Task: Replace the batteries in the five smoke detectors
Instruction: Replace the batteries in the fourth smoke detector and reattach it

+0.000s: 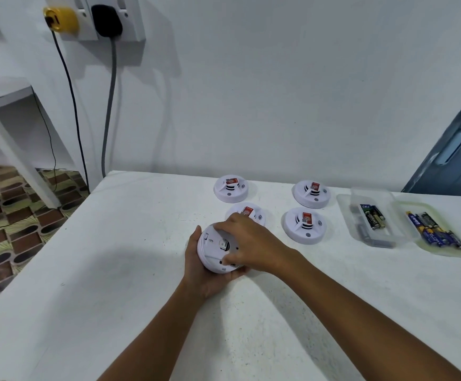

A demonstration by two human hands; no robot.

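Observation:
My left hand [200, 270] cradles a white smoke detector [212, 250] from below, back side up, just above the white table [113, 257]. My right hand [248, 243] lies over its back, fingers curled round the rim, thumb near the battery bay. Several other detectors sit face up behind: far left [230, 188], one partly hidden by my right hand [251, 213], far right [311, 193], near right [304, 225]. A clear tub [372, 215] holds dark batteries [373, 217]. Its lid [438, 229] holds blue and dark batteries [435, 233].
The table stands against a white wall. A wall socket [105, 20] with a black plug and a yellow plug [60, 19] sends cables down at the left. A white shelf leg and patterned floor lie at the left. A blue door [454, 149] is at the right.

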